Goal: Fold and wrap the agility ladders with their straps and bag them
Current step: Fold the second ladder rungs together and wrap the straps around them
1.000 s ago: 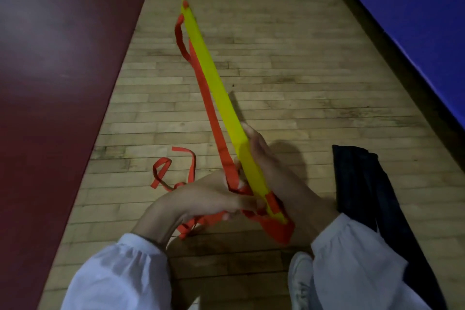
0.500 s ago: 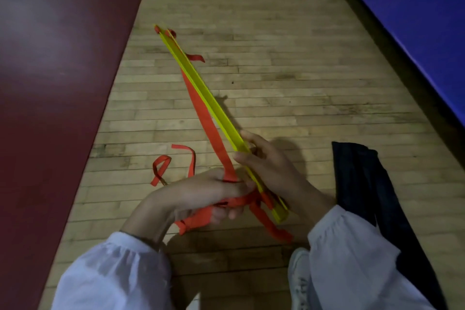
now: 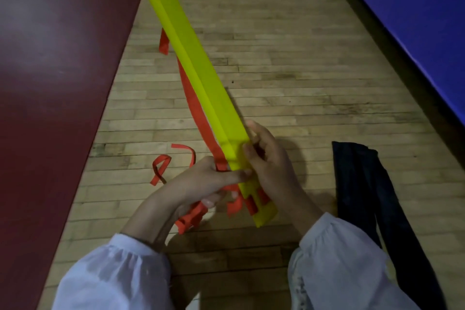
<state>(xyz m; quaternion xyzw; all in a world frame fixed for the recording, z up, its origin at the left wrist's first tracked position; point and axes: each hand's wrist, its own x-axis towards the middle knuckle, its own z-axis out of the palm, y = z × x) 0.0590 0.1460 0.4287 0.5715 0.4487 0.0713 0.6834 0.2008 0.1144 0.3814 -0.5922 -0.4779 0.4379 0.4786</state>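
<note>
So, the yellow rung stack [image 3: 201,75] has been rolled about its long axis in the last sec. A moment ago it showed only a thin edge. Now its broad flat face is turned up toward the camera, w/ the far end swung over the edge of the red mat [image 3: 50,83] and held up off the floor [image 3: 289,58]. The right hand [image 3: 271,166] grips the stack near its near end, fingers curled round the right edge. The left hand [image 3: 201,184] has shifted up a bit and holds the orange strap [image 3: 198,113] just beside the stack's left edge. Its forefinger stretches across to touch the yellow face, and its other fingers curl round a bunch of strap lower down. The strap runs along the left side of the stack toward that hand, and a loose tail lies curled on the floor to the left (apart from both hands, not yet gathered in). Orange also shows thru the slots at both ends. The dark bag [image 3: 364,196] lies flat on the floor to the right, near the right sleeve, w/ nothing in it that I can see. My read: folding is done, the rungs are squared up, and the roll looks like the start of a wrap, i.e. bringing strap across the face. No full turn round the stack shows yet, so wrapping is early and bagging is still to come. The slack tail could snag, or the stack could fan out if tension drops.
</note>
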